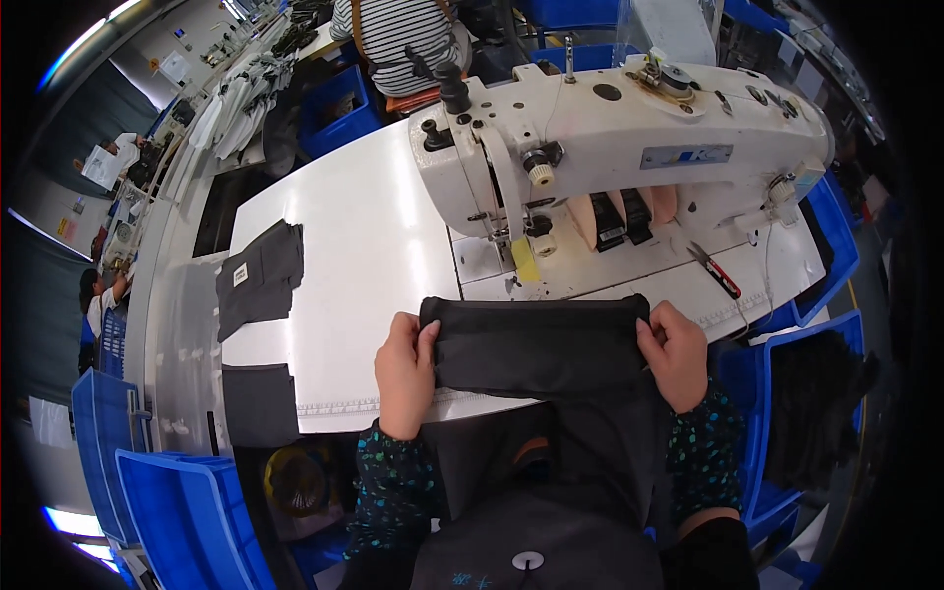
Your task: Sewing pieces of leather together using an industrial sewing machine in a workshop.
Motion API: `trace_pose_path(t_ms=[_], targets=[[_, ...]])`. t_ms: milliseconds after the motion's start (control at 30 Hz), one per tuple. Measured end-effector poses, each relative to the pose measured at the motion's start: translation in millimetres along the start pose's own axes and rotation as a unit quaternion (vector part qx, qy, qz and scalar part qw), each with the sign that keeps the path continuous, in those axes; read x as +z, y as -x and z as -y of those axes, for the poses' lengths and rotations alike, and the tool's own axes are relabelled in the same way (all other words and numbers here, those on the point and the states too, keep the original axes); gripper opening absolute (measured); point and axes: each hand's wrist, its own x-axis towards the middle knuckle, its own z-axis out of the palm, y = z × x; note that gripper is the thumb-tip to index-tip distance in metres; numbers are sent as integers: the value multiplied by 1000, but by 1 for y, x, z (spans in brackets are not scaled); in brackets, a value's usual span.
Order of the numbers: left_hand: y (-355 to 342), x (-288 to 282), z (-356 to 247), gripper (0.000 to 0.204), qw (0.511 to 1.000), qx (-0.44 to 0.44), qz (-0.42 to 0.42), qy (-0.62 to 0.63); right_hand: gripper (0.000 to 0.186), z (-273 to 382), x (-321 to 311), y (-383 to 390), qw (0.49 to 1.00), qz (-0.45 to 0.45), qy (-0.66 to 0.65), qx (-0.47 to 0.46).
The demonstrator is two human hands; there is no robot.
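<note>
A piece of black fabric point(541, 349) is stretched between my two hands at the front edge of the white sewing table. My left hand point(406, 374) pinches its upper left corner, and my right hand point(674, 356) grips the upper right corner. The top edge of the fabric looks folded or hemmed, and its lower part hangs toward my lap. Just beyond it stands a white industrial sewing machine point(610, 133), with a yellow piece point(525, 261) beside the needle area. Red-handled thread snips point(716, 271) lie on the table to the right of the fabric.
Stacked black fabric pieces point(261, 275) lie at the table's left, with another black piece point(260, 405) over the near edge. Blue bins point(187, 511) stand at left; a blue bin point(755, 433) at right holds dark fabric. A person in a striped top point(401, 44) sits beyond.
</note>
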Motion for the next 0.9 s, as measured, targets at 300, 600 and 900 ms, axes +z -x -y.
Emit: trace_pose_path(t_ms=[300,600,900], targets=[[-3,21,-10,29,996,46,47,-65,102,50,21,15,916,180,110,-341],[4,13,7,32,997,60,41,39,45,-5,-75,42,940,60,196,-274],[3,15,3,31,997,70,31,-31,73,-154,-264,126,746,-184,567,298]])
